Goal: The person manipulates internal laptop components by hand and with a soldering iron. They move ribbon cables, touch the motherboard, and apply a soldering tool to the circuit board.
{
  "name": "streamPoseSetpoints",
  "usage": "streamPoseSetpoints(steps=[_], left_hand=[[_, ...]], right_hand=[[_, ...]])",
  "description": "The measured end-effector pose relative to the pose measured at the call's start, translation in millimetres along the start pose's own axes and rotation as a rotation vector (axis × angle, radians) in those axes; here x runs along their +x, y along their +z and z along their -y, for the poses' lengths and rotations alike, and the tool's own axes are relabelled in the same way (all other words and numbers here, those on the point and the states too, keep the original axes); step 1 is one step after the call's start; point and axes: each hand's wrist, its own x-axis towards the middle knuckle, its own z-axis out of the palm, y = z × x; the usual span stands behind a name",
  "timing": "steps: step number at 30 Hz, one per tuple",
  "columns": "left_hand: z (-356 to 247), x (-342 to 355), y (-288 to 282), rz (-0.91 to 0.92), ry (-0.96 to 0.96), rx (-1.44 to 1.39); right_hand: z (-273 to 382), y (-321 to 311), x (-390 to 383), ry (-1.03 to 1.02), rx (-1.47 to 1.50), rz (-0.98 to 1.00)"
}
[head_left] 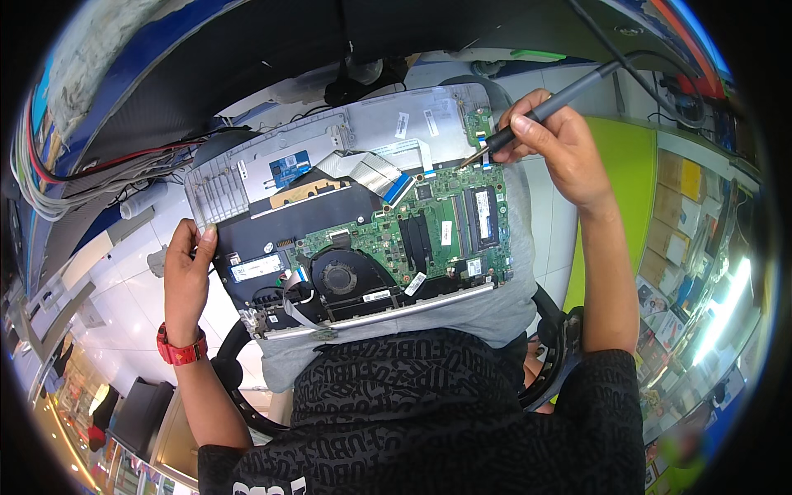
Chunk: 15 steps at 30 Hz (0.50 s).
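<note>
An opened laptop base [280, 223] lies across my lap, its inside facing up. My left hand [190, 260] pinches its left edge between thumb and fingers. Held like a pen, a soldering iron [569, 89] with a dark grip is in my right hand [561, 144]. The iron's tip points at the upper right edge of the green circuit board [379, 239], beside a small white ribbon cable; I cannot tell whether it touches. A wide flat cable [371, 173] with a blue end lies loose over the middle. The board also surrounds a black fan [340, 278] and a memory module [483, 216].
The iron's black cord [590, 25] runs up over the top right. Bundled grey and red wires [41, 186] hang at the left. A lime green panel [606, 214] and a glass display case [681, 272] stand to the right. Chair arms [569, 330] flank me.
</note>
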Motion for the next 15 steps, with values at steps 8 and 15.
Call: streamPoseSetpoints(steps=[8,15], left_hand=[[-0.3,-0.4,0.2,0.002,-0.012,-0.015],[0.6,0.0,0.1,0.001,0.003,-0.010]], right_hand=[[0.0,0.9,0.1,-0.006,-0.004,-0.005],[0.6,0.7,0.9,0.006,-0.011,0.001]])
